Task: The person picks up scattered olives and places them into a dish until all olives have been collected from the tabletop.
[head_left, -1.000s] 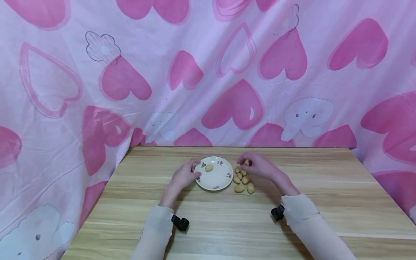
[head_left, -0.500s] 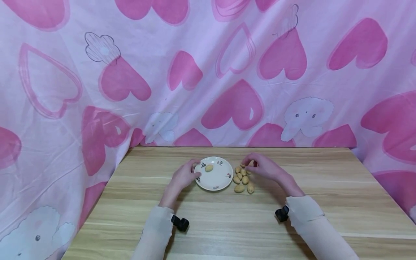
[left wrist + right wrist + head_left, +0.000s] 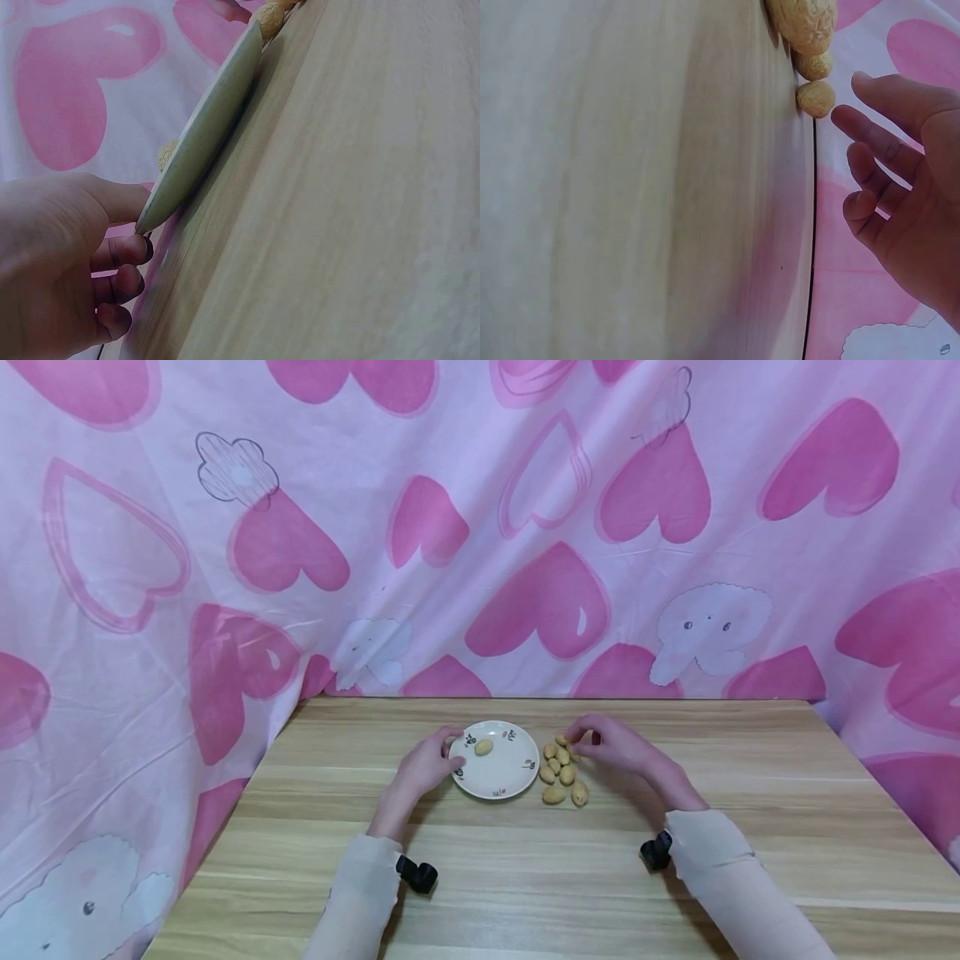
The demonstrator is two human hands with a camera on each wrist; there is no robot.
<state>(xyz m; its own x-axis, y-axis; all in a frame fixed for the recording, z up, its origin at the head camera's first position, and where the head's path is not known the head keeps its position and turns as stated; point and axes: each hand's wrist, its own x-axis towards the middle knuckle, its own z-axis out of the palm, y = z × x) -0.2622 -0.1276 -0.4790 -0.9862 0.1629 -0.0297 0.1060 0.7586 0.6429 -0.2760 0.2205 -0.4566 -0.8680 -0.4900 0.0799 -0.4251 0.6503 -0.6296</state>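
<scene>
My left hand (image 3: pixel 423 767) pinches the left rim of a white plate (image 3: pixel 495 778) with small dark and red markings. In the left wrist view, thumb and forefinger meet at the rim of the plate (image 3: pixel 201 139). One tan, wrinkled walnut (image 3: pixel 483 747) lies on the plate. To its right, several more walnuts (image 3: pixel 567 775) are clustered on the table. My right hand (image 3: pixel 618 747) hovers at the far right of that cluster. In the right wrist view, its fingers are apart and bent loosely, just short of the nearest walnut (image 3: pixel 816 99). Nothing shows between them.
The wood-grain table (image 3: pixel 480 877) ends at the back against a pink curtain (image 3: pixel 480 527) printed with hearts, which also hangs at both sides. A black wrist camera (image 3: pixel 417 875) sits on the left sleeve, and another black camera (image 3: pixel 656 852) on the right.
My right hand has shifted a little rightward, away from the plate, along the far side of the walnut cluster. The left hand and the plate stay put.
</scene>
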